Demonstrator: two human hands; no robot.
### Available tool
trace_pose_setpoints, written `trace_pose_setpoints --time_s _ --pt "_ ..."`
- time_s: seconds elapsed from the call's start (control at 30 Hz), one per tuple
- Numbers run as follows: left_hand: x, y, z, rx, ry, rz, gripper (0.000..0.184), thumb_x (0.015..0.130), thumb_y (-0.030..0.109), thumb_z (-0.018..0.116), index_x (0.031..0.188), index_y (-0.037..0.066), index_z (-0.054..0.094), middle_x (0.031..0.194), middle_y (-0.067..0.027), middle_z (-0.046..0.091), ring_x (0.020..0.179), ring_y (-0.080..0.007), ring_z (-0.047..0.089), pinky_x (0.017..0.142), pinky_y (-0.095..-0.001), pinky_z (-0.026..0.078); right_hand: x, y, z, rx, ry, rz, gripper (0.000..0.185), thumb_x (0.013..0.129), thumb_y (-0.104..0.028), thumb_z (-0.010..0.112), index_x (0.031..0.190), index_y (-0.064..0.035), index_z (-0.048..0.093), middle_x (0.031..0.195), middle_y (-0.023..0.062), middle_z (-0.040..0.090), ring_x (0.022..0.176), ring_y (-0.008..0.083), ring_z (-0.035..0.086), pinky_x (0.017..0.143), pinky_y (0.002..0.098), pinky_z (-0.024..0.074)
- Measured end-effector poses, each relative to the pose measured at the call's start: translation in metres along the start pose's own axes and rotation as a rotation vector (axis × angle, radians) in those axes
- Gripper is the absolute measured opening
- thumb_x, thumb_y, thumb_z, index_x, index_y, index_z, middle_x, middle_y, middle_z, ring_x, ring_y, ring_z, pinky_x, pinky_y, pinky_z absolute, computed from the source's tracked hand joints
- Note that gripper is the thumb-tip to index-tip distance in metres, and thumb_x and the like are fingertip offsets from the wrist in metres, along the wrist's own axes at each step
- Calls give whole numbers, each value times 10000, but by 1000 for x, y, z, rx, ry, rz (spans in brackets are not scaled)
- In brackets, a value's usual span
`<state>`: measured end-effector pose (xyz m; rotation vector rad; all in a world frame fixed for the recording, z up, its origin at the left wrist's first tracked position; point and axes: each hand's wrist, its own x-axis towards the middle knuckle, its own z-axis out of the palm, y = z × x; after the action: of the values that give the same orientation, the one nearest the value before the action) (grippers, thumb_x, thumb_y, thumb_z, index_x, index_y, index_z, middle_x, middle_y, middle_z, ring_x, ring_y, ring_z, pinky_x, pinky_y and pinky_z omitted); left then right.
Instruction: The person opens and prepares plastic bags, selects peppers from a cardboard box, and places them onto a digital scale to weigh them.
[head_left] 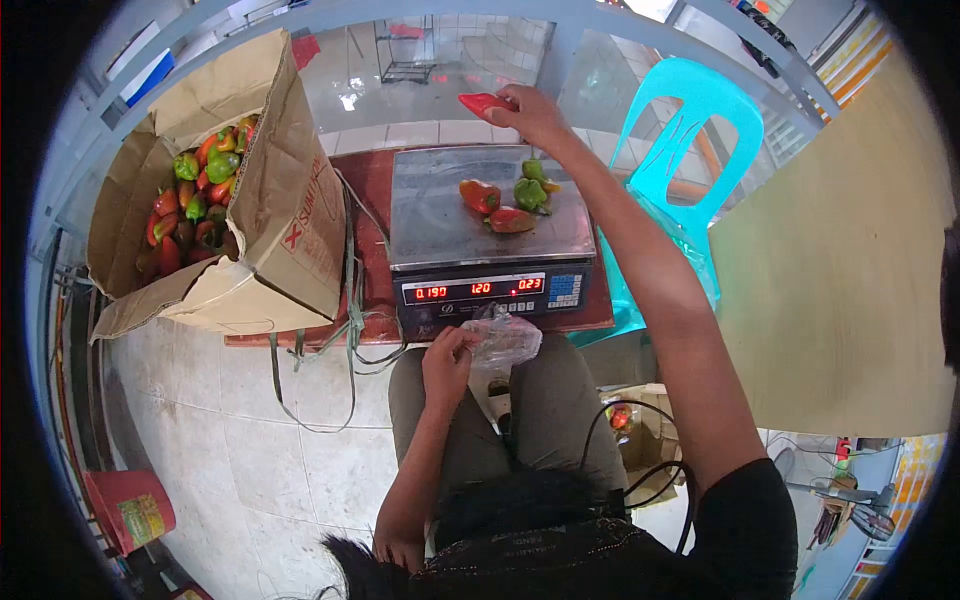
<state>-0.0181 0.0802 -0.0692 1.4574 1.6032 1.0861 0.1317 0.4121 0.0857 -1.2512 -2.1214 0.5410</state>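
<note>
My right hand [530, 116] is raised beyond the far right part of the scale, with its fingers closed on a red bell pepper [484, 105]. Several peppers lie on the steel pan of the digital scale [430, 210]: an orange-red pepper [479, 196], a red pepper [511, 220] and green ones [531, 196]. Red digits glow on the scale's display [474, 289]. Close to my lap, my left hand [448, 362] pinches a clear plastic bag [505, 341] just below the scale's front.
A large open cardboard box [290, 230] full of red and green peppers stands to the left. On the right are a turquoise plastic chair [735, 130] and a wooden board [830, 270]. Loose straps [352, 300] hang beside the box. A smaller box [652, 440] sits low by my right leg.
</note>
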Motion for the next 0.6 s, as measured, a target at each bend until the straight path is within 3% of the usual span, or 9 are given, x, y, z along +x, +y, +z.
trace_pose_setpoints --time_s 0.2,0.6 --pt "-23 1 4 -73 -160 101 247 733 -106 540 914 15 657 857 -115 623 804 -243 652 747 -317 505 -10 8 -15 -16 -31 -59 489 752 -416 704 1016 -4 688 958 208 670 932 324 643 802 409 481" --pt "-47 11 5 -165 -150 44 302 692 -152 486 900 -18 659 839 -113 623 825 -205 651 763 -296 503 -27 16 -15 4 -47 8 485 729 -444 713 986 -32 697 955 215 682 877 358 656 776 438 492"
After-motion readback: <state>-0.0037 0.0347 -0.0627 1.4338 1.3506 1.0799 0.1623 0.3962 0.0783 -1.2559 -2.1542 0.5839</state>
